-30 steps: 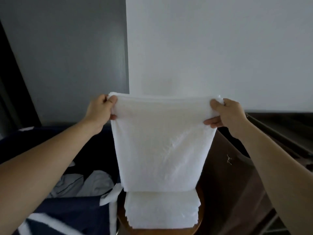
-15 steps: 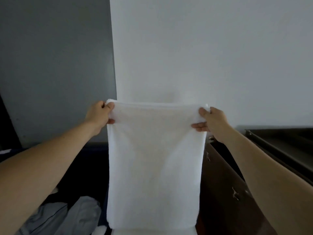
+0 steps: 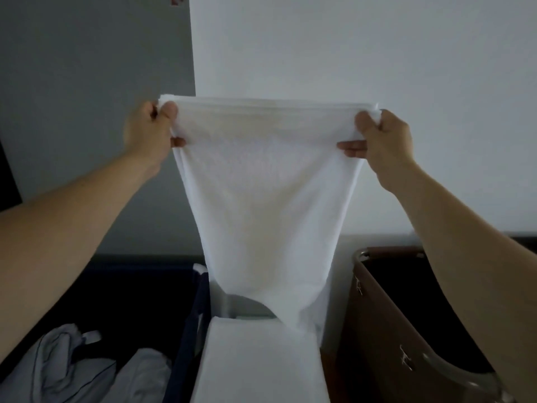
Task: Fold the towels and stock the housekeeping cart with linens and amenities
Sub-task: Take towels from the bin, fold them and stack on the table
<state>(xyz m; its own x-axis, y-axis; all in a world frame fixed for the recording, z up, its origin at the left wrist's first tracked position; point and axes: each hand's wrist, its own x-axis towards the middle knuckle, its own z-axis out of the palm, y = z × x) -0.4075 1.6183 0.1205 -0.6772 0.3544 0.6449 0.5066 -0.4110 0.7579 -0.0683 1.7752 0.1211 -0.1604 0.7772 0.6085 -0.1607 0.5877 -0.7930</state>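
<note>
A white towel (image 3: 267,199) hangs stretched between my two raised hands in front of the wall. My left hand (image 3: 148,132) grips its top left corner and my right hand (image 3: 380,138) grips its top right corner. The cloth narrows downward, and its lower end touches a stack of folded white towels (image 3: 258,362) below. What the stack rests on is hidden.
A dark blue bin (image 3: 186,330) at the lower left holds crumpled pale linen (image 3: 96,370). A brown bin with a metal rim (image 3: 377,315) stands at the lower right. A grey and white wall is close ahead.
My hands have moved wider apart and pulled the towel's top edge taut. The hanging cloth now tapers toward its lower end. The view has tilted down and the stack shows again.
</note>
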